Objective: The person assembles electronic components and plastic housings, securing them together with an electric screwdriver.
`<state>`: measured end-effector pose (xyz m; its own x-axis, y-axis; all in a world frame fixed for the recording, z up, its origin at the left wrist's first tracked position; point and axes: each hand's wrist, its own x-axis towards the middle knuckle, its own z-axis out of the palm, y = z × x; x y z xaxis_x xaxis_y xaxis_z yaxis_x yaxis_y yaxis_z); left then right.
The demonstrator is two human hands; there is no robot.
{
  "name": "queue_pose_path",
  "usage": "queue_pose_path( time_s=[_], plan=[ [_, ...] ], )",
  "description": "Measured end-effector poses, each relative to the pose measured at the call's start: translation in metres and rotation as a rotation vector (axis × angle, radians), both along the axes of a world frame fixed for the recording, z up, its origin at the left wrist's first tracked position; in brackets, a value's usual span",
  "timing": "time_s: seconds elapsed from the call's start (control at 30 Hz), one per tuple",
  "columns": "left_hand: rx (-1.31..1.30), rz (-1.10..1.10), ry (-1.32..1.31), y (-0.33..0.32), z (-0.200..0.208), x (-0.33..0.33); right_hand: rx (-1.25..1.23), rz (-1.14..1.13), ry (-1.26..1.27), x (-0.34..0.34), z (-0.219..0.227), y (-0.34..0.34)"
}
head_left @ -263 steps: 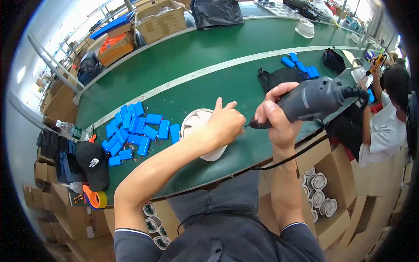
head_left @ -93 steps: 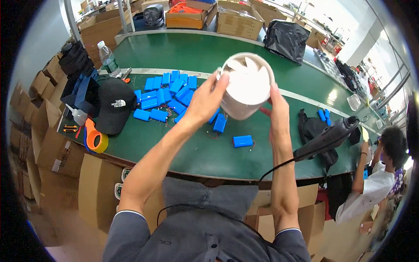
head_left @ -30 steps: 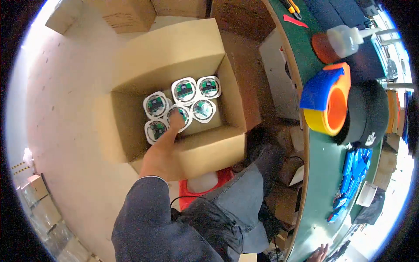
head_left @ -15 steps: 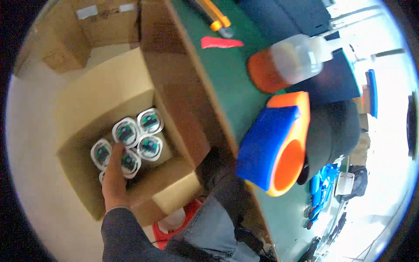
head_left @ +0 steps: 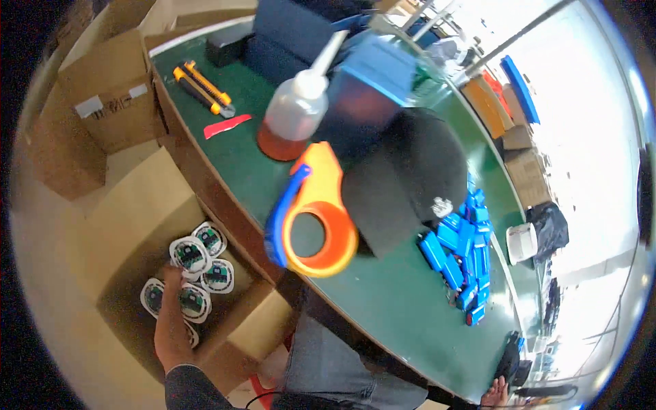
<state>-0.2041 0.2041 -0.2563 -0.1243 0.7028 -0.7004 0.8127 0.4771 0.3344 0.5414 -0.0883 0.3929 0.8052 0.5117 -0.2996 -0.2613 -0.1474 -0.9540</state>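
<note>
Green desk (head_left: 389, 301) flanks the box (head_left: 147, 212); left hand (head_left: 173, 279) reaches down inside, grip on units (head_left: 195, 302) unclear; right hand (head_left: 495, 394), well apart, unclenched.

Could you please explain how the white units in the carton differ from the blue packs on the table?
The white units are rounded and show green boards; the blue packs are oblong. The white units sit inside the open carton, while the blue packs lie heaped on the table. The left hand is among the white units; no hand is on the blue packs. Both are groups of several similar pieces.
</note>
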Motion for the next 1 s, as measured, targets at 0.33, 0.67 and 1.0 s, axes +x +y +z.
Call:
queue_pose_path(
  time_s=[0.33,0.67,1.0],
  plan=[
    [0.562,0.779,-0.882,-0.096,0.461,0.136,0.146,-0.136,-0.538,0.113,0.051,-0.106],
    [0.481,0.065,-1.154,-0.157,0.721,0.415,0.523,0.186,-0.715,0.195,0.115,-0.031],
    [-0.142,-0.531,-1.035,-0.152,0.735,0.731,0.633,0.332,-0.661,0.240,0.144,-0.025]
  ],
)
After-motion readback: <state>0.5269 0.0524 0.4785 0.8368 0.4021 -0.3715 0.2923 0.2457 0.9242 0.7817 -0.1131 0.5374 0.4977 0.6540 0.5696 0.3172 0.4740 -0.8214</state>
